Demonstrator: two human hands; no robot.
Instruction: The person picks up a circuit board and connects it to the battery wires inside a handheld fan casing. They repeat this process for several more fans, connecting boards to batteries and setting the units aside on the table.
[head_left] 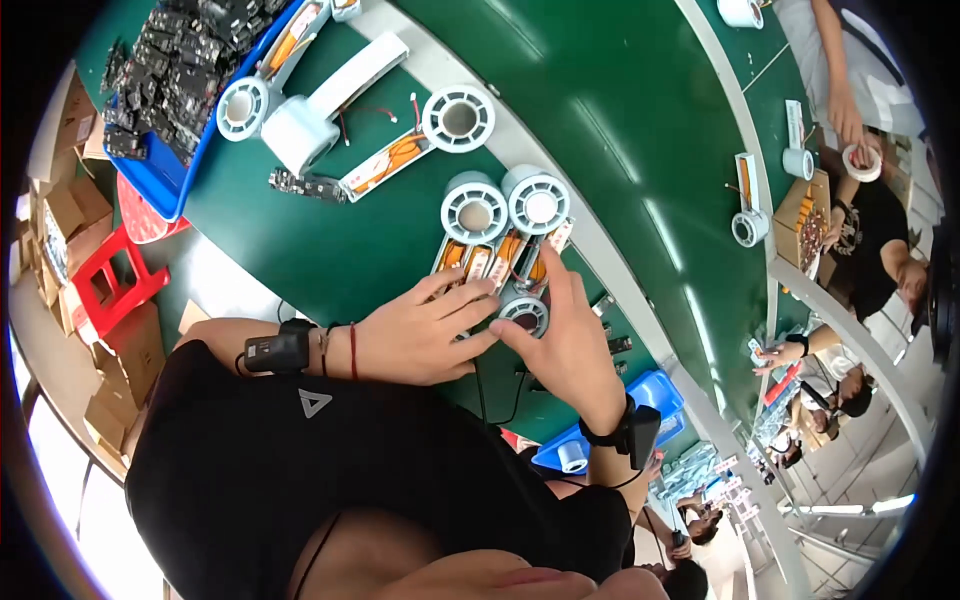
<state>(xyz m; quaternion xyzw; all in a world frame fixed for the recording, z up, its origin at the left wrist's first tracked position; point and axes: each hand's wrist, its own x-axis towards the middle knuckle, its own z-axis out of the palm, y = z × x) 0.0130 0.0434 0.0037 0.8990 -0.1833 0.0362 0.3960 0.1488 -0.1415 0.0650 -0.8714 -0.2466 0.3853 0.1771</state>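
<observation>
Several pale blue-grey plastic housings, each with a round ring head and a trough-like handle holding orange parts and wires, lie close together before me. Two of their ring heads [475, 212] stand side by side at the far end. My left hand [425, 328] rests with fingers spread across the handles [480, 265], gripping nothing visible. My right hand [568, 345] curls its thumb and fingers around a nearer ring-headed housing [526, 314], whose ring shows between them. My fingers hide part of the handles. Thin black cables hang below the hands.
Upper left, a blue tray [165, 180] is heaped with small black parts [185, 75]. More housings [460, 118] lie beyond my hands along a pale rail [600, 240]. A blue bin [655, 392] stands right. Co-workers sit across the green table; a red stool [120, 275] and cartons stand left.
</observation>
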